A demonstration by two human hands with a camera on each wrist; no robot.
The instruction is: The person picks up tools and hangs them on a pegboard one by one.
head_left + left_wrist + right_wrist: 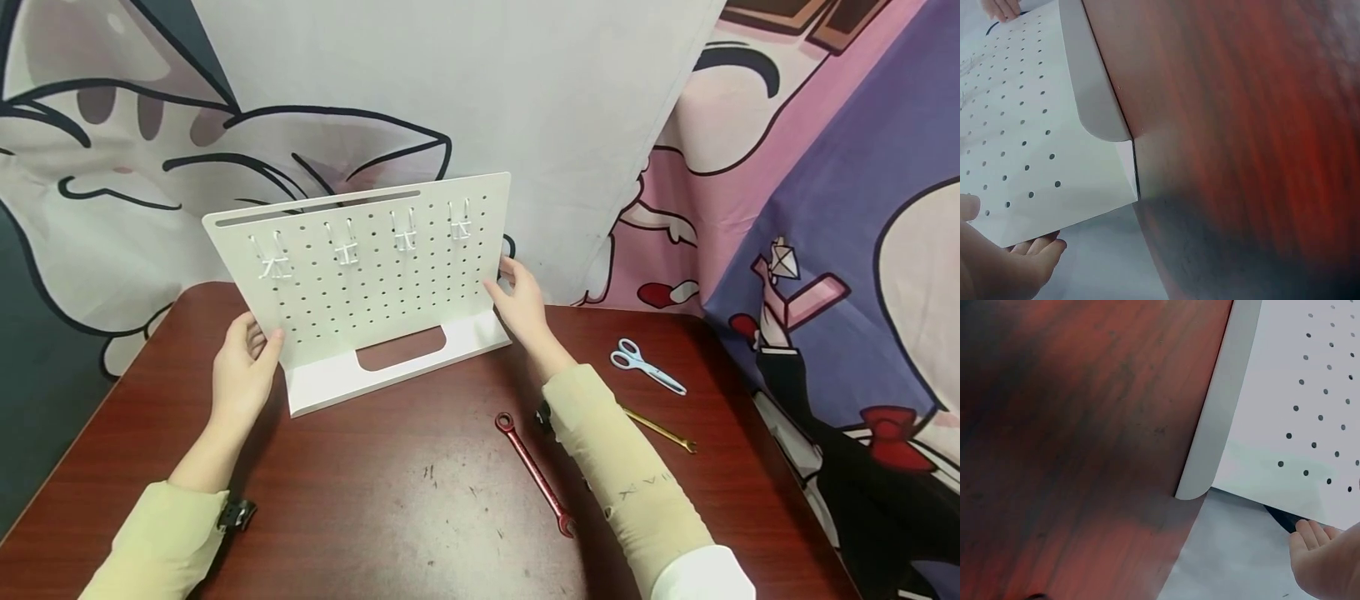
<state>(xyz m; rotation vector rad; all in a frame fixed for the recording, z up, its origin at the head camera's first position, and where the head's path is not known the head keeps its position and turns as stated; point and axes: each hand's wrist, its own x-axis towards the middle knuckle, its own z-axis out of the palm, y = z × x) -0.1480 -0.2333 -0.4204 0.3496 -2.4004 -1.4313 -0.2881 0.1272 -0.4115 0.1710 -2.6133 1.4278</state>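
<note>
A white pegboard stand stands upright at the back of the brown table, its panel leaning on a flat foot with a cut-out. Several small white hooks hang in a row near its top. My left hand grips the panel's left edge, thumb in front and fingers curled behind. On the opposite edge, my right hand holds the panel the same way, its fingers partly hidden. Each wrist view shows the hand at the board's edge, left and right.
Right of the board lie light-blue scissors. A gold wrench is partly covered by the right sleeve. Nearer the front lies a red wrench. Printed cloth hangs behind the table.
</note>
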